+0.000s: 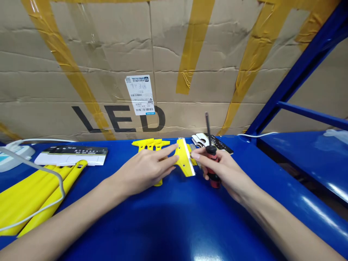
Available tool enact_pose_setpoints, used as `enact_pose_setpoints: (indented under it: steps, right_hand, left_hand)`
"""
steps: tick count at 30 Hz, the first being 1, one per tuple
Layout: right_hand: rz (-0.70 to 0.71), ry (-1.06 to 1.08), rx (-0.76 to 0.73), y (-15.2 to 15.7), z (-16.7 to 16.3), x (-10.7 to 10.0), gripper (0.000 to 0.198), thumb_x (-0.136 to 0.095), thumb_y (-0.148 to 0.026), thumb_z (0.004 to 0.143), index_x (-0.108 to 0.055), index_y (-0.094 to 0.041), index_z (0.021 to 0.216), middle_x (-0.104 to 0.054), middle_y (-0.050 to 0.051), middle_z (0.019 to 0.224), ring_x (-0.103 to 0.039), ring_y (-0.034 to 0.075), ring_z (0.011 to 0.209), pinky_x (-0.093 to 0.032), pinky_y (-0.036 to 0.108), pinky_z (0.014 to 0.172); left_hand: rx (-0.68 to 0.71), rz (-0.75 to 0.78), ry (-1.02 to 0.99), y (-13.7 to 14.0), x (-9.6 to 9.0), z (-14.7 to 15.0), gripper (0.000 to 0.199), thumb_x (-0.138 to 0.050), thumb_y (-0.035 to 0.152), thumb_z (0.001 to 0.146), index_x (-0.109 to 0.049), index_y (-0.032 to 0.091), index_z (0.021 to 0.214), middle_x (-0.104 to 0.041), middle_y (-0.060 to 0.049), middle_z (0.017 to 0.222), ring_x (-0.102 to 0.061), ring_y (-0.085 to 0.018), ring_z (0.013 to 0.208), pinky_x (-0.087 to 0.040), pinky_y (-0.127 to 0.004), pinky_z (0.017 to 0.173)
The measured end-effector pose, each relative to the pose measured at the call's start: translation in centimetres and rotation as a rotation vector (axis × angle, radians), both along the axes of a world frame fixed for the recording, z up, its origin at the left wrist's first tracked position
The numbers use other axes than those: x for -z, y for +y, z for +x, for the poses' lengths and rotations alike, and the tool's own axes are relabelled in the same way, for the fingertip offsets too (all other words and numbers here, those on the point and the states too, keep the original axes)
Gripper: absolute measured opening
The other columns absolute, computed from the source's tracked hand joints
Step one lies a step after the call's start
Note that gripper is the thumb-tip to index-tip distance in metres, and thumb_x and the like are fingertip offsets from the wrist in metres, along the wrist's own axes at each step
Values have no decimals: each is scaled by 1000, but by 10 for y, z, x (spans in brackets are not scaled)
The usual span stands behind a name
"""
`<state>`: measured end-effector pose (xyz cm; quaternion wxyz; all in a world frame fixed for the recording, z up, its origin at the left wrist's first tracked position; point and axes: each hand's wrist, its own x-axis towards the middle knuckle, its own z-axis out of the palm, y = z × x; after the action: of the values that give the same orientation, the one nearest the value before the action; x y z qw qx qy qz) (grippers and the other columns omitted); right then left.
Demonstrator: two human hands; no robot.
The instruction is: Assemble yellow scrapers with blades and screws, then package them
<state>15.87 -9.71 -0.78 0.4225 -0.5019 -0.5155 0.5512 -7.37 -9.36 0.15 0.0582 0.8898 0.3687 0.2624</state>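
- The left hand (pixel 148 167) is half closed; its fingers hold the yellow scraper head (pixel 182 154), which is between both hands.
- The right hand (pixel 230 170) is curled around a red-and-black screwdriver (pixel 214 181), tip upward; its thumb is near the scraper's metal edge, but I cannot tell if touching.
- Just beyond the left hand lie yellow T-shaped pieces (pixel 150 143); to its left, yellow handles (pixel 40 192).
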Motion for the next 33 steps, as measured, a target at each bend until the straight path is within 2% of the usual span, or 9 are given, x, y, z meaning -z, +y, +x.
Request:
enact_pose_setpoints:
  steps: [3,6,9,13,16,18,26,29,33]
  right_hand:
    - [54,-176,-45,1,-12,3,30,-84,-42,69,-66,-18,74,-49,-7,47,-40,9,40,-26,22,36]
    - [198,-205,36,4,-19,6,35,-84,-42,67,-59,-19,61,-50,-6,48,-39,9,43,-29,24,40]
    - [248,-217,106,10,-24,4,39,-86,-43,65,-56,-19,57,-50,-5,47,-39,9,43,-30,25,42]
    - [168,-148,53,21,-37,-3,39,-86,-45,65,-58,-19,61,-51,-5,45,-44,10,39,-31,24,39]
    - [130,-107,14,26,-53,-5,38,-86,-46,65,-59,-19,64,-51,-5,44,-45,10,38,-29,22,36]
    - [113,-78,-11,28,-65,-4,38,-86,-46,64,-59,-19,64,-52,-5,46,-46,9,39,-30,22,36]
    - [1,-11,-76,22,-90,4,36,-86,-43,65,-59,-20,70,-51,-7,47,-46,9,37,-29,19,29]
    - [10,-22,-84,21,-86,3,37,-87,-44,64,-59,-19,68,-53,-6,47,-48,9,38,-30,18,30]
    - [-5,-115,-59,24,-67,1,42,-85,-52,64,-58,-19,63,-50,-6,45,-40,8,34,-27,19,27]
  left_hand:
    - [6,207,299,-5,0,5,29,-46,26,100,-73,19,108,-64,-14,137,-75,-28,92,-60,-36,70]
    - [-96,226,407,-10,-7,7,24,-47,22,99,-70,18,105,-61,-14,141,-74,-30,97,-60,-36,70]
    - [-238,189,396,-12,-18,0,18,-50,21,97,-67,16,101,-62,-16,137,-73,-31,98,-59,-40,76]
    - [-443,150,330,-4,-34,-24,30,-57,25,92,-59,19,120,-69,-13,108,-70,-31,91,-57,-42,77]
    - [-579,145,333,8,-39,-45,32,-59,26,89,-60,18,119,-63,-14,109,-68,-33,90,-56,-46,77]
    - [-624,115,326,18,-35,-55,28,-58,25,88,-61,17,115,-60,-15,112,-68,-33,91,-55,-47,79]
    - [-641,-14,342,47,5,-68,25,-53,26,92,-67,13,110,-66,-17,107,-69,-30,90,-55,-42,79]
    - [-638,-13,344,45,4,-68,25,-50,25,94,-69,13,105,-69,-16,101,-70,-29,88,-54,-40,77]
    - [-675,22,320,29,-11,-54,29,-45,25,95,-71,14,94,-72,-16,92,-71,-30,81,-54,-42,72]
